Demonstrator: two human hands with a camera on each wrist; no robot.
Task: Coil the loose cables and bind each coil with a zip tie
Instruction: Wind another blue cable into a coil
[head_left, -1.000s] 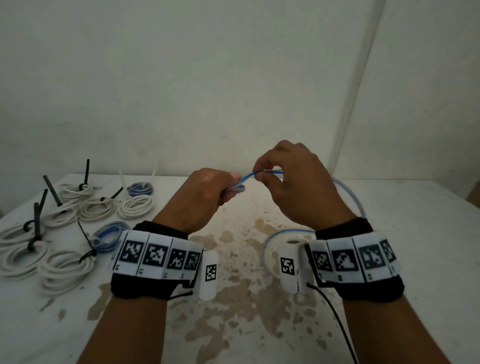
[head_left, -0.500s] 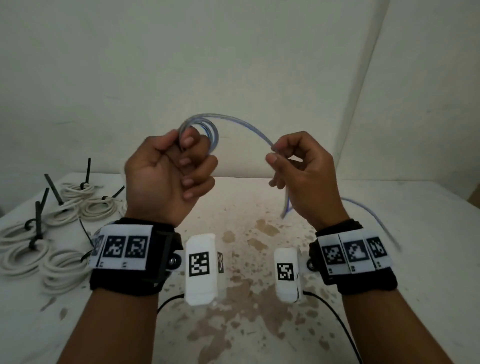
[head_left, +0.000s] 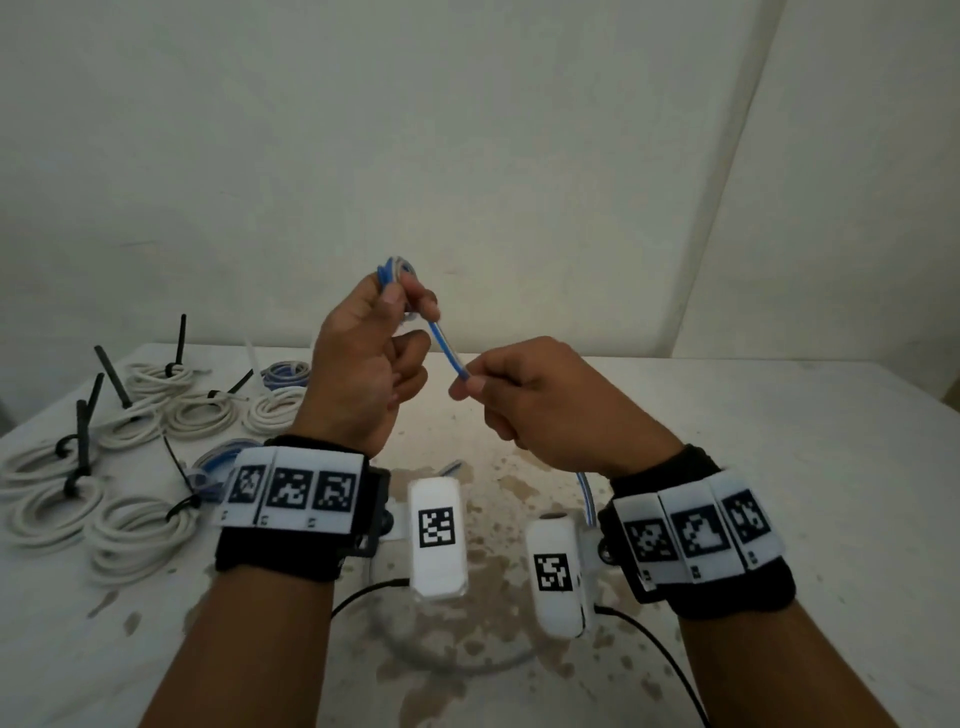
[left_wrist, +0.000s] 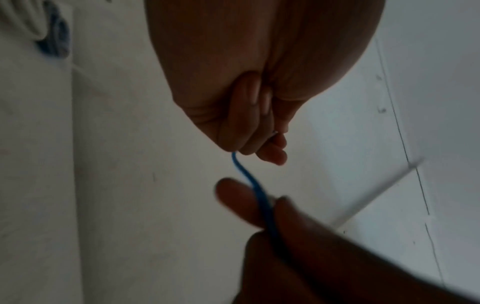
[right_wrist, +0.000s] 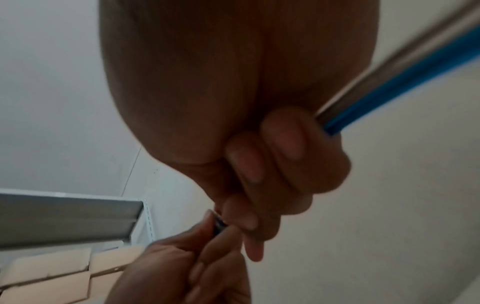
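Note:
A blue-and-white cable (head_left: 444, 349) stretches between both hands above the table. My left hand (head_left: 371, 358) is raised and pinches a small coil of the cable (head_left: 395, 271) between thumb and fingers. My right hand (head_left: 524, 395) sits lower to the right and grips the straight run of cable (right_wrist: 384, 82) in curled fingers. The cable's tail (head_left: 586, 493) hangs down behind my right wrist to the table. In the left wrist view the blue cable (left_wrist: 249, 181) runs from my left fingers (left_wrist: 259, 133) down into the right hand's pinch.
Several white coils (head_left: 135, 530) bound with black zip ties (head_left: 83, 441) lie on the table's left part, with two blue coils (head_left: 284, 371) among them. The white table (head_left: 779, 467) is stained in the middle. A wall stands close behind. Black wrist-camera leads (head_left: 670, 670) trail toward me.
The left hand moved right and turned, holding the coil higher above the table. The right hand dropped and slid along the cable, so the arc between the hands is now a short straight run.

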